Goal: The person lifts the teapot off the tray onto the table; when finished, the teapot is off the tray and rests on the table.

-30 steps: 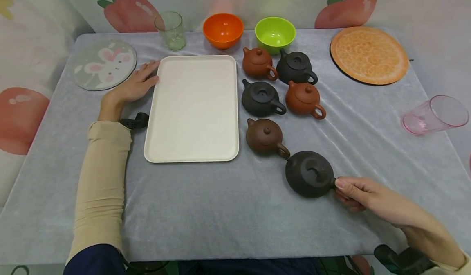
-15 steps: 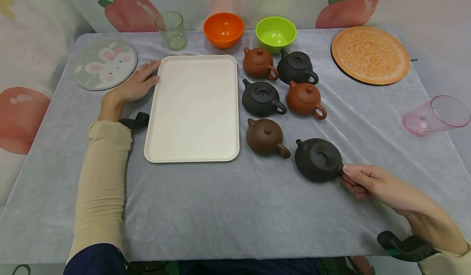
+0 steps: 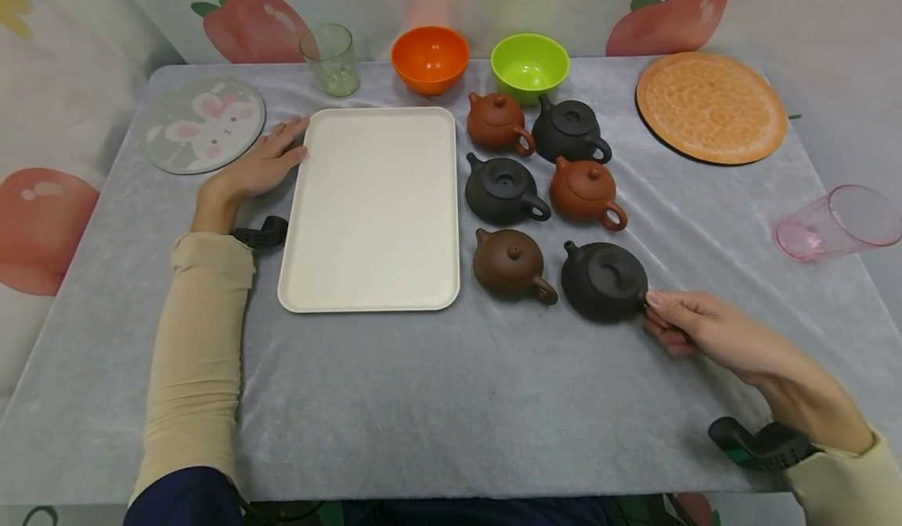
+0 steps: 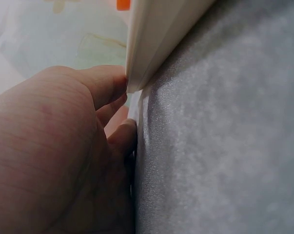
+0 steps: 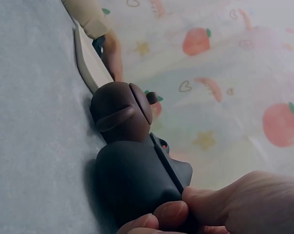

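Thumb and fingers of my right hand [image 3: 694, 326] pinch the handle of a black teapot [image 3: 604, 279], its spout toward the upper left. In the right wrist view the same black teapot [image 5: 132, 180] sits right beside a brown teapot [image 5: 120, 109], and my fingers cover its handle. The brown teapot [image 3: 509, 264] stands just left of it in the head view. My left hand [image 3: 257, 162] lies at the left edge of a cream tray [image 3: 369, 213]. In the left wrist view my thumb touches the rim of the tray [image 4: 154, 36], the other fingers extended below it.
Behind stand a red-brown teapot [image 3: 496, 125], a black teapot [image 3: 569, 131], another black teapot [image 3: 502, 189] and another red-brown one [image 3: 583, 191]. An orange bowl [image 3: 430, 60], green bowl [image 3: 530, 68] and glass [image 3: 334, 64] line the back. A pink cup [image 3: 817, 232] is at right.
My right hand has moved the black teapot away from me, first up and right, then up and slightly left, to beside the brown teapot. My left hand and the tray have stayed put.
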Demonstrator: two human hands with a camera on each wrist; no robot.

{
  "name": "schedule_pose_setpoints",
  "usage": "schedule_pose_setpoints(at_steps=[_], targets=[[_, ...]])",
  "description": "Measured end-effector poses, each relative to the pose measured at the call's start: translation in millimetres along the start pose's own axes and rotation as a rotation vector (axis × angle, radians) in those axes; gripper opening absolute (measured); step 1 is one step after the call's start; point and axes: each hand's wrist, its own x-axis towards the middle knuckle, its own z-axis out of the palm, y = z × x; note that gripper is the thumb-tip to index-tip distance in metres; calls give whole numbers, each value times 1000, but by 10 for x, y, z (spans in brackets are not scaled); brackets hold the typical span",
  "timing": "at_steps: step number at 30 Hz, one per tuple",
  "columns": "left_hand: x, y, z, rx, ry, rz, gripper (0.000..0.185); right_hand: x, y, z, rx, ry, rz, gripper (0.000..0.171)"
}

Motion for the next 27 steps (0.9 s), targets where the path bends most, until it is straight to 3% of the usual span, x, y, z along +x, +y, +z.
schedule_pose_setpoints(at_steps=[10,27], targets=[[9,-8,2,17,10,4,62,144,-46,-3,26,10,-19,44],[13,-5,9,25,8,-11,62,244,-106,29,10,53,39,45]])
